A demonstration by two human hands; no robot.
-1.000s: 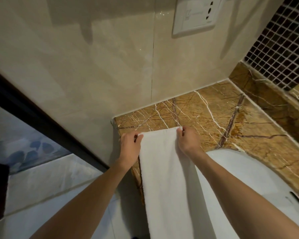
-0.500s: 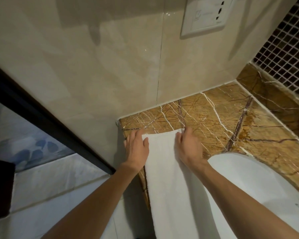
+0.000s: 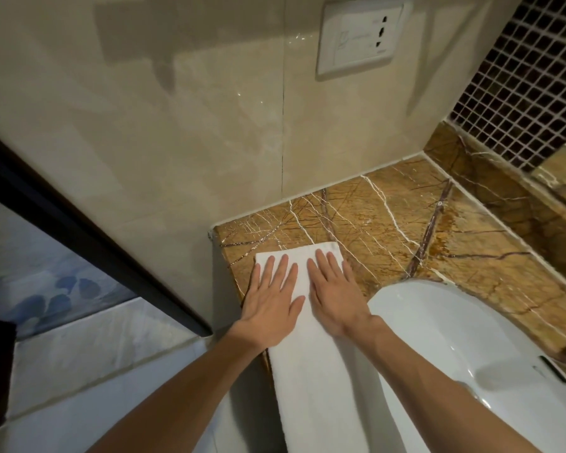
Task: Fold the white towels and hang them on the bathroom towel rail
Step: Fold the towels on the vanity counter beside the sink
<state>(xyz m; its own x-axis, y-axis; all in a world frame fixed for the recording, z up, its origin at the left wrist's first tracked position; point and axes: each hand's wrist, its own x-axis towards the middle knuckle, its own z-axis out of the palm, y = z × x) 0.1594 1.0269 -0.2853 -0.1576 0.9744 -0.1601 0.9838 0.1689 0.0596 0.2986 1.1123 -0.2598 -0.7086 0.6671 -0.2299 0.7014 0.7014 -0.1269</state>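
A white towel (image 3: 321, 371), folded into a long narrow strip, lies on the brown marble counter (image 3: 389, 230) with its far end near the wall and its near part running toward me past the counter's front. My left hand (image 3: 272, 295) lies flat on the towel's far left part, fingers straight and spread. My right hand (image 3: 337, 292) presses flat on the far right part beside it. Both palms face down. No towel rail is in view.
A white basin (image 3: 471, 348) sits in the counter right of the towel. Beige wall tiles rise behind, with a white socket plate (image 3: 356, 37). Dark mosaic tiles (image 3: 530, 86) stand at the right. A black door frame (image 3: 79, 230) and pale floor lie to the left.
Both hands let go of the towel's far corners, opened flat and slid back toward me over the towel. The towel's far end stays on the counter.
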